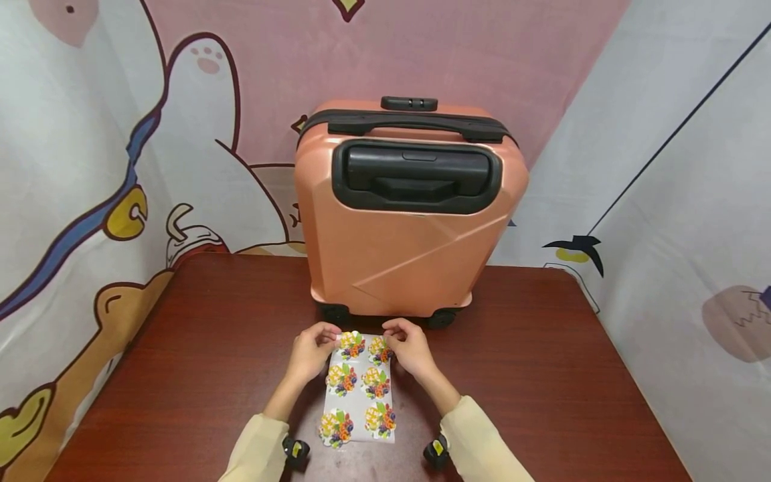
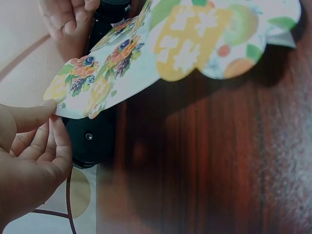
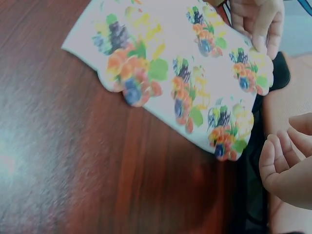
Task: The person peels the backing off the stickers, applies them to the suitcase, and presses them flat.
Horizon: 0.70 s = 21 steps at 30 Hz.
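Note:
A white sheet of fruit stickers (image 1: 357, 402), with several colourful fruit-cluster stickers in two columns, is held just above the table in front of the suitcase. My left hand (image 1: 310, 353) pinches its far left corner between thumb and fingers, plainly seen in the left wrist view, where the sheet (image 2: 141, 80) slopes away from the thumb. Beside the far right corner is my right hand (image 1: 412, 348). In the right wrist view that hand (image 3: 290, 168) stands apart from the sheet, fingers loosely bent with nothing between them.
A salmon-pink suitcase (image 1: 397, 254) with black handles and wheels stands upright right behind the hands. The dark red-brown table (image 1: 229, 355) lies under everything. A printed cartoon cloth (image 1: 265, 100) hangs behind and at both sides. Small black wrist cameras (image 1: 296, 452) sit on the wrists.

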Each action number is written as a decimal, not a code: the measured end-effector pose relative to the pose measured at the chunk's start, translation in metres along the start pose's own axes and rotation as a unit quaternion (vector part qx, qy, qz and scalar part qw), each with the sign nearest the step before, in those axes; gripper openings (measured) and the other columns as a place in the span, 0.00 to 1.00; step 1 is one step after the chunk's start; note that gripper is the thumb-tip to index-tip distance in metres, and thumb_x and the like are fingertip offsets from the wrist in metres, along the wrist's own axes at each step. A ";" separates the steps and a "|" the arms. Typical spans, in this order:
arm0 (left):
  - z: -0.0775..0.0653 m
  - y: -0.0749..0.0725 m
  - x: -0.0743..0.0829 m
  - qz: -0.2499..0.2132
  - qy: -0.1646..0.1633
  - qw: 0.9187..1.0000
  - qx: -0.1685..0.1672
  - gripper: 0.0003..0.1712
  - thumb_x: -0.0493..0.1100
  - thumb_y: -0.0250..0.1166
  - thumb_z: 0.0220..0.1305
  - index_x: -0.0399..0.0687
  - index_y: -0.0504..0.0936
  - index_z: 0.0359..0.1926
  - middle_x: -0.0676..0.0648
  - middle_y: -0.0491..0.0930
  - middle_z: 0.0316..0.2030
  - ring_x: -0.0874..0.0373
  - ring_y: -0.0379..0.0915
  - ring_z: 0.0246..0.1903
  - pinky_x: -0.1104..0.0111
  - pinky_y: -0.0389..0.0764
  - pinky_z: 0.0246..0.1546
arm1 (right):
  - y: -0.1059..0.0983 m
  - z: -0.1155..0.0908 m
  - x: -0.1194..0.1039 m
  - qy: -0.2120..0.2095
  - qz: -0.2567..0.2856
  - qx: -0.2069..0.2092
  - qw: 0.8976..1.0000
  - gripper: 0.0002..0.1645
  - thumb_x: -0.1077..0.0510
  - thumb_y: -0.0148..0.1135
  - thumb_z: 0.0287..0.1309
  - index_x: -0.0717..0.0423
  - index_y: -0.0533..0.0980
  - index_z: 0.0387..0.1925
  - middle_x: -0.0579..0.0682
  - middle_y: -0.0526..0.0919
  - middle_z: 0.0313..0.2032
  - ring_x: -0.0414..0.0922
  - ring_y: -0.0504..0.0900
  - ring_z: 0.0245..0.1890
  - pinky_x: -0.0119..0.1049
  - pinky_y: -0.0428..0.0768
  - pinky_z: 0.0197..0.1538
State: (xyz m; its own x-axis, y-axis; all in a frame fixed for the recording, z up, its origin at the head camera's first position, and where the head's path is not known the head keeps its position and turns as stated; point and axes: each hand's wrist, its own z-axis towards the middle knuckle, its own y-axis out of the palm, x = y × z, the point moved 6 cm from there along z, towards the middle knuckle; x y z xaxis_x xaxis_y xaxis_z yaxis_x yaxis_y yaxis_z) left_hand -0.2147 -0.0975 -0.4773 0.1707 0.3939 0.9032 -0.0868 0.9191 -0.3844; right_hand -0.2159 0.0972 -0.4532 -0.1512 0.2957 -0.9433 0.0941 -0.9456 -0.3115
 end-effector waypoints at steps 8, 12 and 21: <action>-0.001 0.004 0.006 -0.016 0.004 1.000 -0.010 0.08 0.26 0.66 0.48 0.37 0.80 0.30 0.46 0.79 0.24 0.56 0.75 0.26 0.72 0.76 0.28 | 0.014 0.007 0.011 -0.020 -0.037 -0.015 0.999 0.08 0.71 0.59 0.51 0.66 0.78 0.36 0.55 0.78 0.28 0.44 0.74 0.25 0.29 0.71 0.26; -0.002 0.005 0.009 -0.019 0.010 1.000 -0.011 0.07 0.26 0.67 0.48 0.38 0.80 0.29 0.46 0.79 0.24 0.57 0.75 0.26 0.72 0.76 0.28 | 0.018 0.005 0.008 -0.033 -0.058 -0.020 0.998 0.07 0.71 0.59 0.52 0.66 0.77 0.36 0.53 0.78 0.28 0.43 0.75 0.26 0.29 0.73 0.27; -0.003 0.007 0.014 -0.031 0.019 0.999 -0.023 0.07 0.26 0.66 0.47 0.37 0.80 0.29 0.44 0.80 0.24 0.55 0.75 0.26 0.71 0.76 0.28 | 0.024 0.003 0.001 -0.049 -0.071 -0.023 0.996 0.04 0.71 0.62 0.49 0.62 0.78 0.29 0.51 0.78 0.24 0.43 0.74 0.25 0.28 0.71 0.25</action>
State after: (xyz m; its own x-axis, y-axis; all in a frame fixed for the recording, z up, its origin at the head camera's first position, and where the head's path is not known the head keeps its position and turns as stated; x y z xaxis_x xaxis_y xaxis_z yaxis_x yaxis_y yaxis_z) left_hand -0.2104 -0.0857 -0.4678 0.2120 0.3355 0.9178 -0.0301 0.9410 -0.3371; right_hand -0.2169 0.0747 -0.4611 -0.2615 0.4095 -0.8740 0.1094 -0.8871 -0.4484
